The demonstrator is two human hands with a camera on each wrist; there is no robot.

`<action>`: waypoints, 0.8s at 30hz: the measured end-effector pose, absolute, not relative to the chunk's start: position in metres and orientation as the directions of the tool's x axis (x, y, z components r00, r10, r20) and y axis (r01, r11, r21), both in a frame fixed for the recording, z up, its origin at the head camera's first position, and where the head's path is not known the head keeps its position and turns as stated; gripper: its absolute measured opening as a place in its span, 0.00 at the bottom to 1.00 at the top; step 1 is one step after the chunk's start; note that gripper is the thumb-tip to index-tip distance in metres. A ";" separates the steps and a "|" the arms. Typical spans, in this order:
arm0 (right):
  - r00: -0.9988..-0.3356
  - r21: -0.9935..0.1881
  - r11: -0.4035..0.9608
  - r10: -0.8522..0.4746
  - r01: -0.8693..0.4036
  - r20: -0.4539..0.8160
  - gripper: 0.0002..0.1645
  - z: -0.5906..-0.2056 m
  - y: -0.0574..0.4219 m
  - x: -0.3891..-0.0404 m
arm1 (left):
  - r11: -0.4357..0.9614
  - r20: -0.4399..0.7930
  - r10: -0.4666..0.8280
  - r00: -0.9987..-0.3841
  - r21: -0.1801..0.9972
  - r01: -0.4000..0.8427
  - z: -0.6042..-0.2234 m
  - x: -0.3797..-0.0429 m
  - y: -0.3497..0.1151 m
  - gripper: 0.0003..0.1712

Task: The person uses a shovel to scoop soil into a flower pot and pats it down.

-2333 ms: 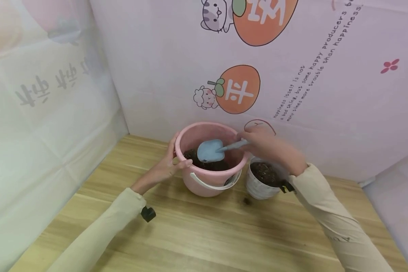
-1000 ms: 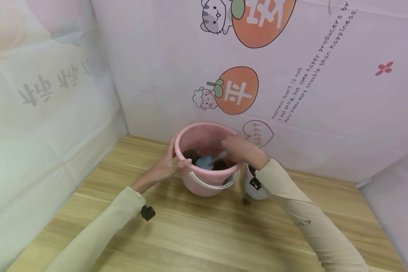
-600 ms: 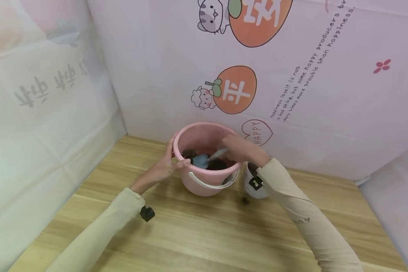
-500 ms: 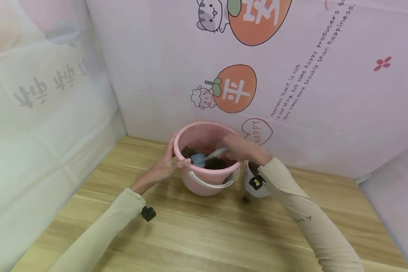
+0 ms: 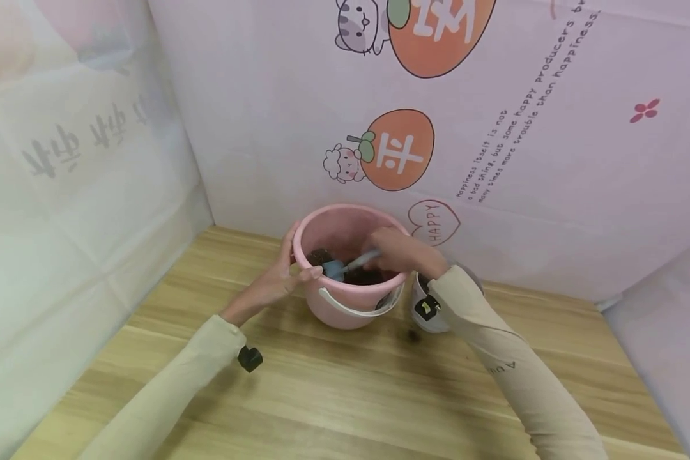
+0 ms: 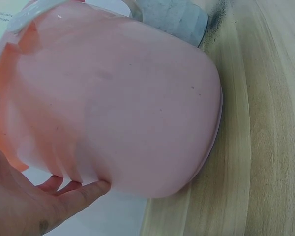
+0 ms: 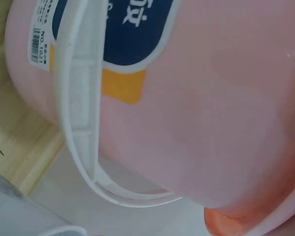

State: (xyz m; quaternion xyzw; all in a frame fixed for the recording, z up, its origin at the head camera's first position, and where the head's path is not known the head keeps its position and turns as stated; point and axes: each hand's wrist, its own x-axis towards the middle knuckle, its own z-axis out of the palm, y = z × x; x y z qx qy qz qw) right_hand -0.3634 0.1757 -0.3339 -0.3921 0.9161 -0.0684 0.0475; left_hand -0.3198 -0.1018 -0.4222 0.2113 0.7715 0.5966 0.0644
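Note:
A pink bucket [image 5: 328,313] with dark soil [image 5: 367,276] inside stands against the back wall. At its left side my left hand [image 5: 276,279] holds the rim, thumb over the edge. In the left wrist view, the fingers of that hand [image 6: 29,209] press along the bucket's wall [image 6: 132,103]. Inside the bucket my right hand [image 5: 399,249] grips the handle of a blue trowel [image 5: 333,271], whose blade rests low at the soil near the front left wall. The right wrist view shows the bucket's side [image 7: 211,98] and label, but neither trowel nor grip.
A whitish pot [image 5: 436,324] of soil stands right of the bucket, partly behind my right forearm. The bucket's white carrying handle [image 7: 78,98] hangs down in front. Some spilled soil [image 5: 414,335] lies on the wooden table [image 5: 322,390]. Printed cloth walls [image 5: 276,115] enclose the back and sides.
The trowel has gone from above the soil, near rim height, down to the soil at the bucket's left. My right hand has moved left and into the bucket. My left hand stays put.

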 end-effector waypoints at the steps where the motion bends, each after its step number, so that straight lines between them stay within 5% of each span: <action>1: -0.683 -0.161 0.678 -0.730 -0.717 -0.029 0.05 -0.335 0.176 -0.364 | 0.194 0.152 0.406 -0.901 0.949 0.248 -0.423 -0.320 -0.102 0.64; 11: -0.601 -0.201 0.582 -0.798 -0.788 0.043 0.06 -0.335 0.185 -0.369 | 0.167 0.165 0.403 -0.900 0.954 0.249 -0.425 -0.319 -0.101 0.64; 24: -0.653 -0.324 0.619 -0.757 -0.715 -0.006 0.04 -0.326 0.194 -0.367 | 0.184 0.159 0.398 -0.904 0.951 0.248 -0.423 -0.318 -0.102 0.65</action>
